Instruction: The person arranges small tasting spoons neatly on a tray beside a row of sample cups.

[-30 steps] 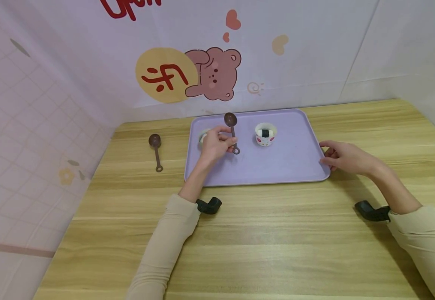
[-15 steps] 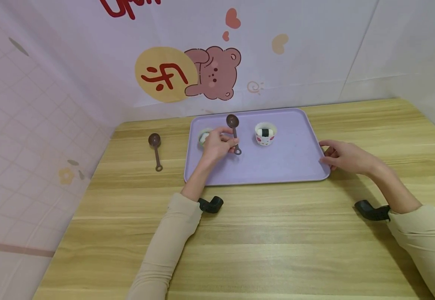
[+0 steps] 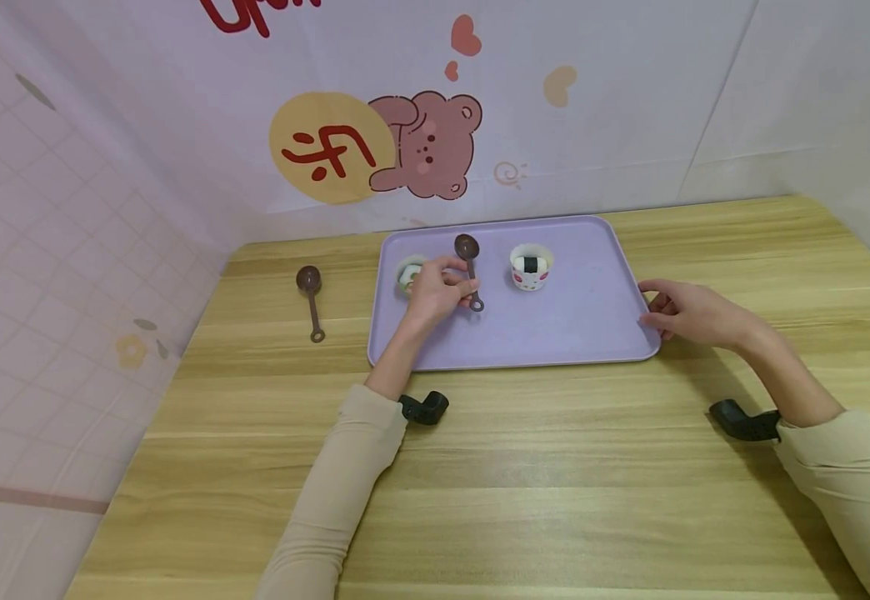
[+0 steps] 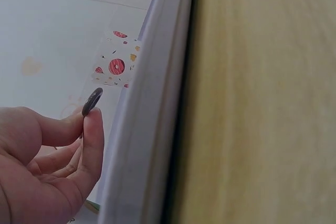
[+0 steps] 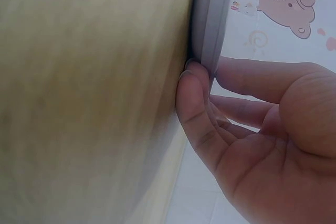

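Note:
My left hand point(image 3: 435, 293) pinches the handle of a brown measuring spoon point(image 3: 467, 247) between thumb and fingers. The spoon's bowl points to the back of the tray and its ring end point(image 4: 92, 102) sticks out of the fingers; whether it touches the tray is unclear. Beneath lies a lilac tray point(image 3: 555, 333). To the spoon's right stands a printed paper cup point(image 3: 529, 282) with a white-and-black rice-ball-like piece point(image 3: 531, 265). A second cup point(image 3: 409, 265), holding a white and green piece, is partly hidden by the left hand. My right hand point(image 3: 693, 315) grips the tray's right rim point(image 5: 207, 30).
Left of the tray, another brown measuring spoon point(image 3: 309, 281) lies on the wooden table point(image 3: 525, 483). A white wall covering point(image 3: 630, 150) with a bear print rises right behind the tray. Black wrist mounts point(image 3: 423, 408) sit on both forearms.
The left hand has shifted slightly right and toward the front with the spoon, uncovering more of the left cup. The right hand and tray stay put.

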{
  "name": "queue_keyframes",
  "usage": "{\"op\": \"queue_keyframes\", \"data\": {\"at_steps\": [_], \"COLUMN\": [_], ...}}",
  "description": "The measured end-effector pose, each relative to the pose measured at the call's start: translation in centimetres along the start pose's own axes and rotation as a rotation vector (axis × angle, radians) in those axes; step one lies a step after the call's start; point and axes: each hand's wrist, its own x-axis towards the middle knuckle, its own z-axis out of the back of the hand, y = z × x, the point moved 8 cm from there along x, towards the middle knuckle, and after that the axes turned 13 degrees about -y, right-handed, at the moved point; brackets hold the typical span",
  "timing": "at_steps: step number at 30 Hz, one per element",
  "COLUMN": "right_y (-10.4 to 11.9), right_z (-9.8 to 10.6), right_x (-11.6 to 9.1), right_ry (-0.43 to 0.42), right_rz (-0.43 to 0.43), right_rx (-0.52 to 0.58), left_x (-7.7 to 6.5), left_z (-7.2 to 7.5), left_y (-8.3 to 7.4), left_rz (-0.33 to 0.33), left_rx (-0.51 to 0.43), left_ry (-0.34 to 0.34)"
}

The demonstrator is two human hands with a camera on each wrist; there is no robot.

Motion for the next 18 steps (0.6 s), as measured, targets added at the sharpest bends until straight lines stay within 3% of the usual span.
{"op": "queue_keyframes", "data": {"at_steps": [18], "right_y": [0.12], "right_z": [0.11], "right_x": [-0.07], "right_ry": [0.001], "right_rz": [0.006], "right_rx": [-0.008], "left_x": [0.24], "left_z": [-0.82], "left_y": [0.94], "left_rz": [0.027], "left_rx": [0.028], "left_ry": [0.014]}}
